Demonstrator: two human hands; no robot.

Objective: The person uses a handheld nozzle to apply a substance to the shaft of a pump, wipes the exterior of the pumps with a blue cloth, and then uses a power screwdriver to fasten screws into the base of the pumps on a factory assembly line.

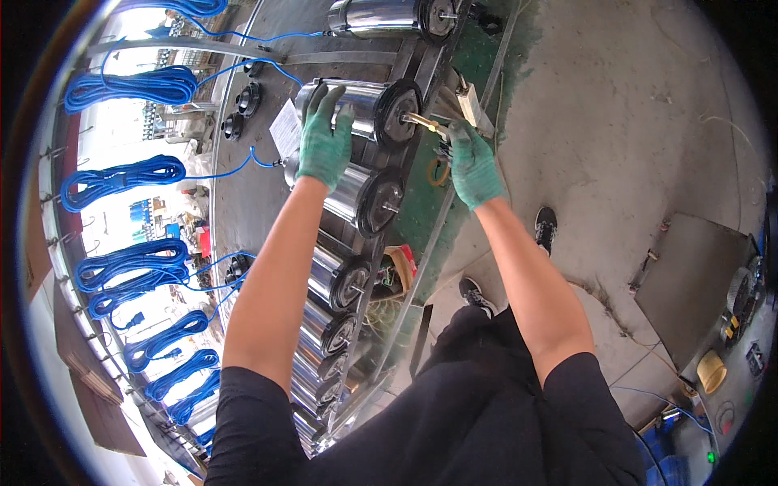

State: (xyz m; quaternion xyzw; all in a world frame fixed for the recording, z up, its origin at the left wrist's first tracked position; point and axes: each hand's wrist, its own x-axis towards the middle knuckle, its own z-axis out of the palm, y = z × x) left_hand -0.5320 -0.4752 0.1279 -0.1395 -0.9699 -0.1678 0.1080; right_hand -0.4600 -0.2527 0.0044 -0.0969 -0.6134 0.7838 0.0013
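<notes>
A row of shiny steel motor cylinders (363,99) lies on the bench, each with a black end ring and a thin shaft facing right. My left hand (326,146), in a green glove, rests on one cylinder with its fingers stretched and apart. My gloved right hand (474,160) is closed around a brass-coloured forked tool (427,123). The tool's tip meets the shaft at that cylinder's end; whether it grips the shaft I cannot tell. My fingers hide the tool's rear part. Just below lies another steel cylinder (354,193), and a white paper sheet (285,130) is beside my left hand.
Blue cable coils (134,85) hang along the left, their leads running to the cylinders. Black round parts (248,99) sit on the bench. A red-edged box (399,271) stands below the bench rail. A metal panel (693,279) and yellow cup (711,371) are at right.
</notes>
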